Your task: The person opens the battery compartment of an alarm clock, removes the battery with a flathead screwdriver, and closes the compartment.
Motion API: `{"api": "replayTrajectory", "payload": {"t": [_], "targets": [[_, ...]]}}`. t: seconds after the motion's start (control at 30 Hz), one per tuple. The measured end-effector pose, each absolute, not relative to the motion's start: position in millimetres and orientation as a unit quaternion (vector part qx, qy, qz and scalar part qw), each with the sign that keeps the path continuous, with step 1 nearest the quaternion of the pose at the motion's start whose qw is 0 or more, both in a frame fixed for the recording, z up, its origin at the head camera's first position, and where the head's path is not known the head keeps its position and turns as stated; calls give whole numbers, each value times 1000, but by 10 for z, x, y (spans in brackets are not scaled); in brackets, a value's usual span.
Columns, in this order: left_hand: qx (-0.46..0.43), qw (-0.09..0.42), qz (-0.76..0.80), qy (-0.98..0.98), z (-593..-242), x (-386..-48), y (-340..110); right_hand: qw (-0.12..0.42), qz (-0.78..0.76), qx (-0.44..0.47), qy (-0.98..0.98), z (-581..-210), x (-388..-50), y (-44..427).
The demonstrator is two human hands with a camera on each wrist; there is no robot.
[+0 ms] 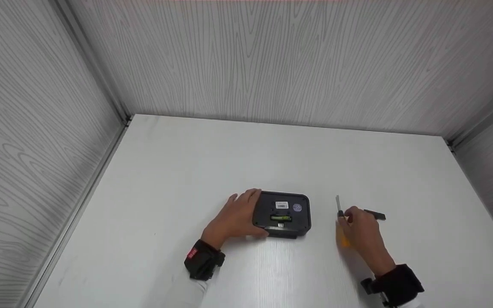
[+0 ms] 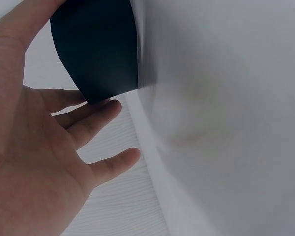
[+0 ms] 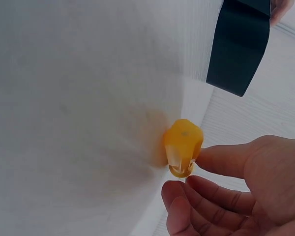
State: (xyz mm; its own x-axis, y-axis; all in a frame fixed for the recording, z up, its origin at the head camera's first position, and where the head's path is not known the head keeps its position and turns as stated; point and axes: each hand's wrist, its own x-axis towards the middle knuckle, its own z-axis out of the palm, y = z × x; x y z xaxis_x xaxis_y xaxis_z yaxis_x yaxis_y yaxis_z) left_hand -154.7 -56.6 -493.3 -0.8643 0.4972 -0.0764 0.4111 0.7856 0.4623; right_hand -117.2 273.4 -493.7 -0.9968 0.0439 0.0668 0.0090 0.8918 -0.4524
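A black, rounded rectangular device [image 1: 265,209] rests on the table with its labelled back up. A green battery [image 1: 281,218] shows in its uncovered slot. My left hand [image 1: 238,218] holds the left end, thumb on the near edge and fingers at the far edge; the left wrist view shows the device's dark side [image 2: 96,49]. To the right, my right hand [image 1: 364,231] pinches a screwdriver [image 1: 343,240] with a yellow handle, its metal shaft pointing away from me. In the right wrist view the thumb touches the handle [image 3: 183,142], with the fingertips close beside it.
A small black strip-like piece [image 1: 375,214] lies just beyond my right hand, partly hidden by it. The white table [image 1: 212,158] is bounded by grey wood-grain panels at the back [image 1: 246,64] and left [image 1: 28,141], and another at the right.
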Motion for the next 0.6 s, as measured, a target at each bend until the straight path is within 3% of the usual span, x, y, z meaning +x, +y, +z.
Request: {"api": "replayTrajectory", "payload": {"t": [0.27, 0.43, 0.6], "targets": [[245, 99, 215, 940, -4927, -1541, -569, 71, 229, -7, -971, -4872, -1151, 2712], [246, 98, 207, 942, -4915, -1545, -581, 102, 257, 58, -959, -4839, -1190, 2669], [242, 108, 205, 942, -4918, -1561, -584, 70, 297, 124, -944, -4836, -1265, 2629]]}}
